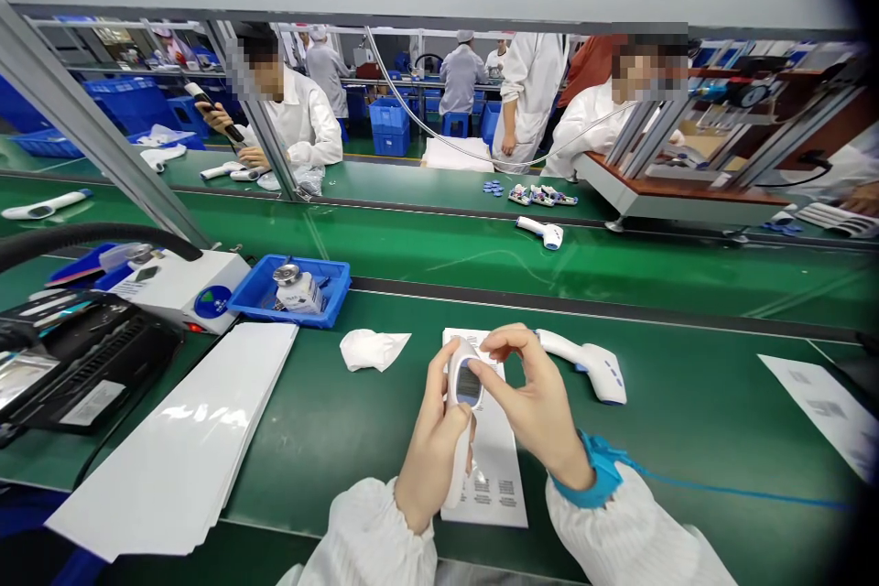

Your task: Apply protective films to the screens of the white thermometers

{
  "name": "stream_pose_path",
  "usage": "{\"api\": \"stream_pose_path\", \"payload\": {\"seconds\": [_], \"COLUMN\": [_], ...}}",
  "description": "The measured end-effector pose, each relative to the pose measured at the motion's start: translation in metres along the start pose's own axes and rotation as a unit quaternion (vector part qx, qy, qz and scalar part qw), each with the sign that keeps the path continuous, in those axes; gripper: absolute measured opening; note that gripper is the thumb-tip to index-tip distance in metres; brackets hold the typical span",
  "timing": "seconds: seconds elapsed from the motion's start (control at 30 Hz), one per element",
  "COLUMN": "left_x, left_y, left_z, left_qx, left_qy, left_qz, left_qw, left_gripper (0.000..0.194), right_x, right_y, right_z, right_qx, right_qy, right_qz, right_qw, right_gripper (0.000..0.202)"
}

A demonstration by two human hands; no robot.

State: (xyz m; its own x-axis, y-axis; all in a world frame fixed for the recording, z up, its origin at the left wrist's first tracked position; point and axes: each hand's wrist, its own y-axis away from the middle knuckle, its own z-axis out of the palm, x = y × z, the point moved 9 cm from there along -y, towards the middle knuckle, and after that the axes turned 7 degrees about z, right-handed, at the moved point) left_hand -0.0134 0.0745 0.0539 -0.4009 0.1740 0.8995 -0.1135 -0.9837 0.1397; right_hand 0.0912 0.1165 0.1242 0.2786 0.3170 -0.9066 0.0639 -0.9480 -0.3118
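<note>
My left hand is wrapped around the handle of a white infrared thermometer, held upright with its small grey screen facing me. The thumb of my right hand touches the screen's upper edge, and its bent index finger is close to the thermometer's head. A blue strap with a cord circles my right wrist. Beneath my hands lies a printed sheet with rows of small labels. Just behind my right hand, a second white thermometer rests on the green bench.
Left of my hands are a crumpled white tissue, a stack of glossy white sheets and a blue tray holding a bottle. Another thermometer lies on the green belt. Co-workers in white sit across. A metal post slants at left.
</note>
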Motion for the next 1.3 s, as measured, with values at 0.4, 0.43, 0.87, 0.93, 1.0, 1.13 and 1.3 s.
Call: {"api": "stream_pose_path", "payload": {"seconds": [0.4,0.43,0.87,0.93,1.0,1.13,1.3], "left_x": [0.009,0.011,0.005,-0.001,-0.011,-0.039,-0.058], "left_y": [0.003,0.004,-0.034,-0.053,-0.068,-0.086,-0.094], "left_z": [0.000,-0.001,-0.037,-0.040,-0.052,-0.098,-0.129], "left_qx": [-0.024,-0.009,0.132,0.098,0.098,0.191,0.231], "left_qy": [-0.075,-0.085,0.003,-0.011,-0.059,-0.143,-0.160], "left_qz": [0.052,0.063,0.069,0.064,0.066,0.074,0.128], "left_qw": [0.996,0.994,0.989,0.993,0.991,0.968,0.951], "left_gripper": [0.084,0.083,0.068,0.065,0.061,0.052,0.043], "right_x": [0.005,0.003,0.064,0.080,0.106,0.152,0.174], "right_y": [-0.003,-0.004,0.021,0.009,-0.028,-0.132,-0.237], "right_z": [0.020,0.018,0.068,0.080,0.078,0.076,0.046], "right_qx": [-0.137,-0.121,-0.272,-0.301,-0.248,-0.154,-0.029], "right_qy": [0.002,0.003,-0.095,-0.037,0.077,0.196,0.292], "right_qz": [0.039,0.031,0.215,0.228,0.241,0.247,0.233], "right_qw": [0.990,0.992,0.933,0.925,0.935,0.936,0.927], "right_gripper": [0.026,0.019,0.024,0.026,0.019,0.023,0.032]}}
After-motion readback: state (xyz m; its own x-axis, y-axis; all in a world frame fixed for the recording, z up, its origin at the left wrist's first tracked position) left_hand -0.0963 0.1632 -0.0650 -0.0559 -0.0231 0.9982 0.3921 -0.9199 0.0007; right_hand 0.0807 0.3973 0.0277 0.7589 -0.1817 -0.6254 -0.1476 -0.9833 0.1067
